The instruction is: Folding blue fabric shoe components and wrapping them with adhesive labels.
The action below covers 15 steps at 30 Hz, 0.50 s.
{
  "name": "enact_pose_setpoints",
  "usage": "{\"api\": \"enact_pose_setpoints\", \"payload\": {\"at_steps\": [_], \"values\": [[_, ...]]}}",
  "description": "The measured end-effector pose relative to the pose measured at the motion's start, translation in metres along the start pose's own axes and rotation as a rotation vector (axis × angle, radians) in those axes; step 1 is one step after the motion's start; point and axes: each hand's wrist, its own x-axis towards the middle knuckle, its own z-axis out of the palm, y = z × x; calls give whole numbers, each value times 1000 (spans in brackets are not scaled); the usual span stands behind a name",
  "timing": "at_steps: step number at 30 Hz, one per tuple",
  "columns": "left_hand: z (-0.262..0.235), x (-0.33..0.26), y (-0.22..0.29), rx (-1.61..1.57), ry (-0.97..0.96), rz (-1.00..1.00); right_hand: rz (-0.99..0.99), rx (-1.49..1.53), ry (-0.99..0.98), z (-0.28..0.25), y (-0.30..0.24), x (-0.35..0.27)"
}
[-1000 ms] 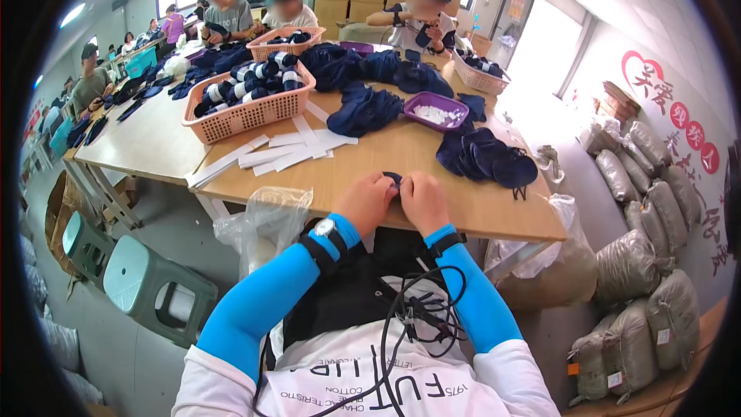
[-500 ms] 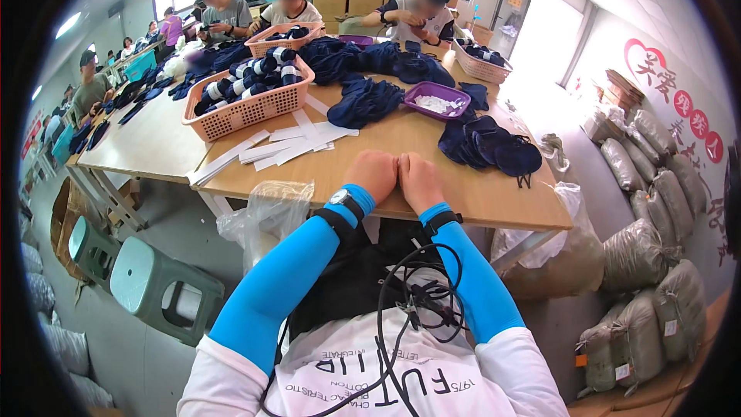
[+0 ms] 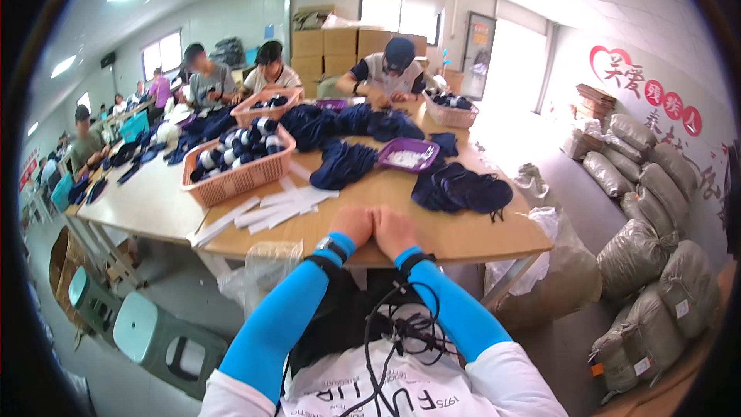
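Wooden table (image 3: 471,235), long and pale, runs from the near edge to the far end where several people sit at work. Grey sacks (image 3: 644,251) are stacked along the right wall, well apart from the table. A green stool (image 3: 166,340) stands on the floor at lower left, beside a clear plastic bag (image 3: 270,262) hanging at the table's edge. An orange-pink basket (image 3: 239,166) holding rolled dark and white socks sits left of centre. Near it, toward the middle, lies a pile of navy fabric pieces (image 3: 343,162); a second dark pile (image 3: 459,189) lies to the right, just beyond the hands. A small purple tray (image 3: 407,157) with white contents rests between the two piles. White paper strips (image 3: 266,212) fan out in front of the basket.

Left hand (image 3: 353,224) and right hand (image 3: 394,230) rest side by side on the near table edge, touching each other, backs upward. Fingers are curled down and together; whether anything is pinched beneath them cannot be told. Both forearms wear bright blue sleeves (image 3: 285,316), and a watch (image 3: 332,247) sits on the left wrist.
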Motion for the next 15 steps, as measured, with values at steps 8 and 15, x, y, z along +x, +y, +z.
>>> {"api": "enact_pose_setpoints", "payload": {"at_steps": [8,15], "values": [[-21,-9,6,-19,-55,-58,-54,-39,20,-6,-11,1],[-1,-54,14,77,212,217,20,-75,4,-1,-12,0]]}}
